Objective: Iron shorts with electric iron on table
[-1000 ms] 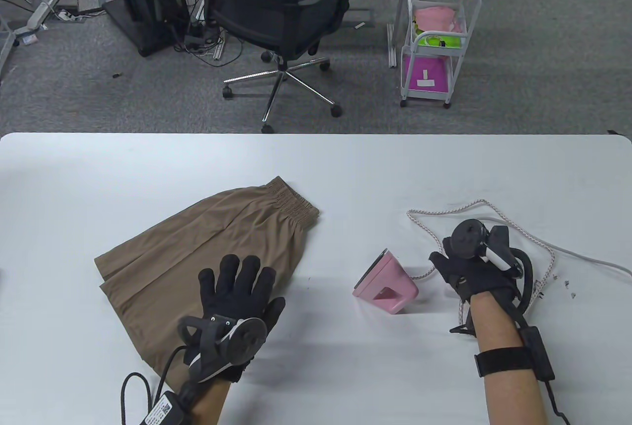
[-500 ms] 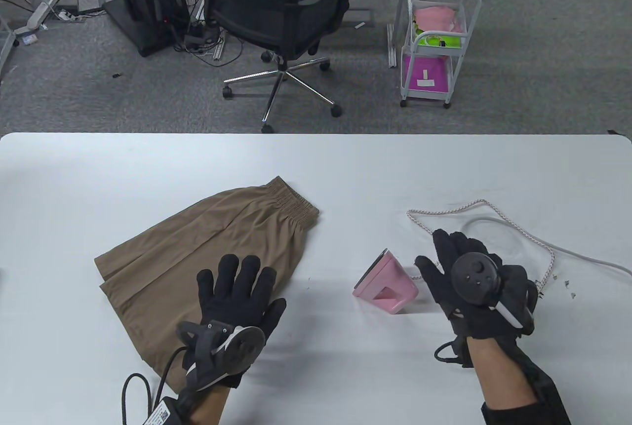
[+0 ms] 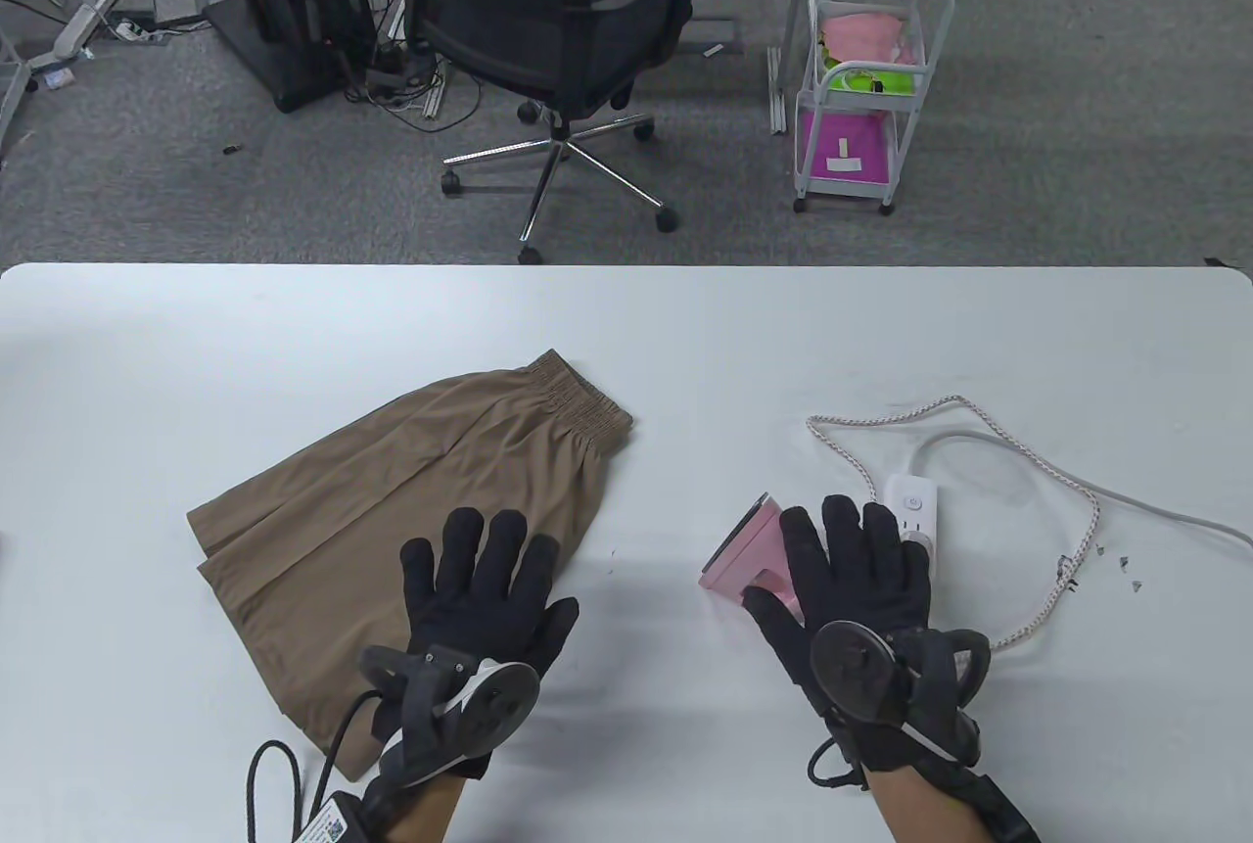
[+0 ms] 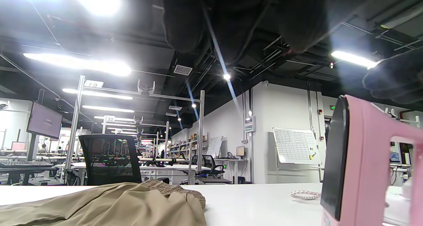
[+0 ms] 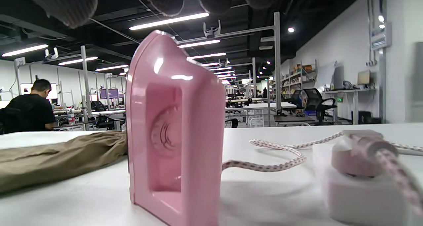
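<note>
The tan shorts [image 3: 411, 510] lie flat on the left half of the white tabletop [image 3: 685, 344], waistband toward the far side. The left hand [image 3: 480, 598] rests palm-down on their near right part, fingers spread, grasping nothing. The pink iron [image 3: 754, 554] stands on its heel just right of the shorts. The right hand [image 3: 852, 588] hovers over it with fingers extended, not closed around it. The braided cord [image 3: 1018, 461] loops beyond to a white power strip [image 3: 915, 505].

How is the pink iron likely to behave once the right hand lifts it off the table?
The pink iron stands upright on its heel, so a nudge could tip it. Its shell looks rigid and glossy, possibly slippery. Its plugged-in cord may drag.
</note>
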